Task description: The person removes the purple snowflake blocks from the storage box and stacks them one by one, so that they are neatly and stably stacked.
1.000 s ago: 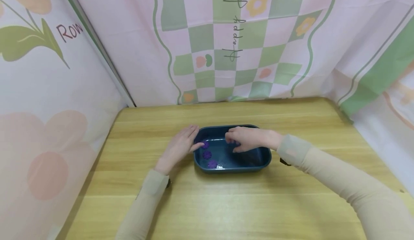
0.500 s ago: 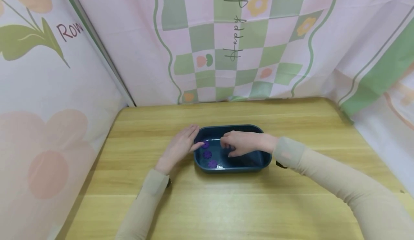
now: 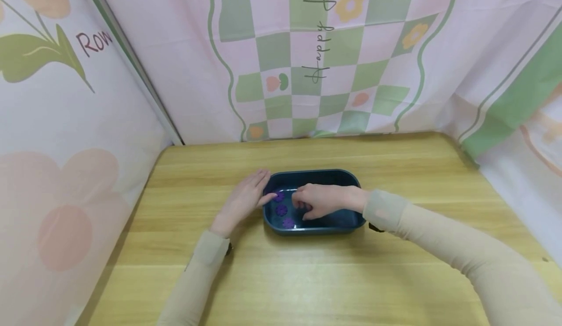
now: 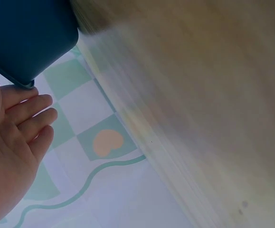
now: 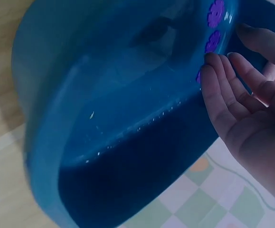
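A dark blue rectangular tub (image 3: pixel 333 229) with rounded corners stands on the wooden table. Three flat purple flower-shaped pieces (image 3: pixel 281 211) lie in a row along its left end. My left hand (image 3: pixel 242 198) rests flat against the tub's left side, its thumb reaching over the rim; the left wrist view shows straight fingers (image 4: pixel 32 115) beside the tub's corner. Inside the tub, my right hand (image 3: pixel 322 199) has its fingers bent downward. A bit of purple, likely another flower piece (image 3: pixel 309 208), shows between the right thumb and fingers, mostly hidden by the hand.
The wooden table (image 3: pixel 307 277) extends all around the tub. A printed curtain (image 3: pixel 285 52) hangs along the table's back edge, with more patterned cloth at the left (image 3: pixel 66 184) and right (image 3: pixel 518 135).
My right hand has moved left and toward me inside the tub, nearer the row of flower pieces, the purple bit going along with it. The left hand has stayed put.
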`<move>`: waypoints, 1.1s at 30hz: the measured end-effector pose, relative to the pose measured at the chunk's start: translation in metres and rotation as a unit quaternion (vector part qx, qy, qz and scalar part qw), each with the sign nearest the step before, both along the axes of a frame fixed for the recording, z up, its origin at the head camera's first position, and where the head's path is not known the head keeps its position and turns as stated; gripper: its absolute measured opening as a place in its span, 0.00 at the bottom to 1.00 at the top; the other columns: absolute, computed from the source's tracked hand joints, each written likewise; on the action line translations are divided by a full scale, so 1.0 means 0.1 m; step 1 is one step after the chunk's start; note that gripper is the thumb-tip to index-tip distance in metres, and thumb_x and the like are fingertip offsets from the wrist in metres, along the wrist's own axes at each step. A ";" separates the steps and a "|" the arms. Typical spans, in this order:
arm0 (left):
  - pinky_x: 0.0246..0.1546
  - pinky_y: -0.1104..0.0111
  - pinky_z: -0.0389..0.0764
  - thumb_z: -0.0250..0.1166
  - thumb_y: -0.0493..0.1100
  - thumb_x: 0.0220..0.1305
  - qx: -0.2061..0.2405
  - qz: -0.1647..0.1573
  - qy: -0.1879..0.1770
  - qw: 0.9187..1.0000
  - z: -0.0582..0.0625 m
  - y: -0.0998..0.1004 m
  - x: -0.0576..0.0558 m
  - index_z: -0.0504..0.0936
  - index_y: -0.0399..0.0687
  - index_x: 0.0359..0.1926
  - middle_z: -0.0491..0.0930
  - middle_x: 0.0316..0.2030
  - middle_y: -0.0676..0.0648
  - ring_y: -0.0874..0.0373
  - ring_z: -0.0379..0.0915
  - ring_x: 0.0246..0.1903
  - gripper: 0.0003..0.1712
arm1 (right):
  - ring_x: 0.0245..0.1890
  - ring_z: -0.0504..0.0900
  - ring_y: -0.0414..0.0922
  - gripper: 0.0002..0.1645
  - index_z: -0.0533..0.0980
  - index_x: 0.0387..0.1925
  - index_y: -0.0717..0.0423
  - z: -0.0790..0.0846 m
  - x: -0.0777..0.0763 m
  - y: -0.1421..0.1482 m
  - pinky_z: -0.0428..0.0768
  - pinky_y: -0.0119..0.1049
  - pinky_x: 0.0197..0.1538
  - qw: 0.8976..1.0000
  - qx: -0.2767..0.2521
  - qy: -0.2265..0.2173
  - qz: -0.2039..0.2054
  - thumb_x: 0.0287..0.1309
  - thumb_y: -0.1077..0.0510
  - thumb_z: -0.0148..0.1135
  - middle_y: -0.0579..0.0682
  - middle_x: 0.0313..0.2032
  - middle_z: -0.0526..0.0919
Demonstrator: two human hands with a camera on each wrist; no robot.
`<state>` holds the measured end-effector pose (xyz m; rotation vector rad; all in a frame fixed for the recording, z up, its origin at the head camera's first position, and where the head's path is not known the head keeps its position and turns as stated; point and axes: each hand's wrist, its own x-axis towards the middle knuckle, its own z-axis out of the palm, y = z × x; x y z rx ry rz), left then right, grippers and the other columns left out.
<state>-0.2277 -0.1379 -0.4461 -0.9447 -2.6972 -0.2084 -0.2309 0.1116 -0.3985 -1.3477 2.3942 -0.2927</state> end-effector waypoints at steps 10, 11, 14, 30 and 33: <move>0.69 0.53 0.73 0.58 0.58 0.71 0.008 -0.007 0.008 1.000 -0.01 0.00 0.01 0.70 0.32 0.67 0.71 0.67 0.34 0.44 0.68 0.69 0.37 | 0.35 0.79 0.37 0.15 0.78 0.47 0.57 -0.03 0.06 -0.11 0.83 0.27 0.43 1.000 0.002 -0.004 0.000 0.59 0.58 0.69 0.51 0.41 0.84; 0.70 0.54 0.73 0.58 0.58 0.70 0.008 -0.007 0.011 1.000 -0.01 0.00 0.01 0.70 0.32 0.67 0.71 0.67 0.34 0.44 0.68 0.69 0.37 | 0.35 0.79 0.37 0.15 0.78 0.47 0.58 -0.03 0.06 -0.11 0.83 0.27 0.42 1.000 -0.001 -0.005 0.001 0.59 0.59 0.69 0.51 0.41 0.84; 0.69 0.54 0.73 0.59 0.58 0.70 0.008 -0.011 0.018 1.000 -0.01 0.00 0.00 0.70 0.32 0.67 0.72 0.66 0.34 0.43 0.69 0.68 0.37 | 0.34 0.78 0.37 0.14 0.78 0.45 0.59 -0.06 0.07 -0.14 0.83 0.28 0.42 1.000 -0.004 0.003 0.005 0.58 0.60 0.70 0.52 0.40 0.84; 0.68 0.56 0.75 0.58 0.58 0.70 0.007 -0.012 0.032 0.999 -0.01 0.00 0.00 0.70 0.34 0.67 0.73 0.66 0.35 0.44 0.71 0.67 0.37 | 0.36 0.80 0.38 0.14 0.79 0.45 0.56 -0.18 0.11 -0.26 0.83 0.27 0.41 1.000 0.013 0.026 -0.005 0.58 0.57 0.70 0.48 0.38 0.84; 0.68 0.57 0.75 0.58 0.58 0.71 0.009 -0.012 0.033 0.999 -0.01 0.00 0.00 0.70 0.34 0.68 0.73 0.66 0.35 0.44 0.71 0.66 0.37 | 0.36 0.80 0.37 0.14 0.79 0.45 0.56 -0.21 0.10 -0.28 0.84 0.27 0.42 0.999 0.019 0.030 -0.008 0.59 0.56 0.70 0.48 0.38 0.84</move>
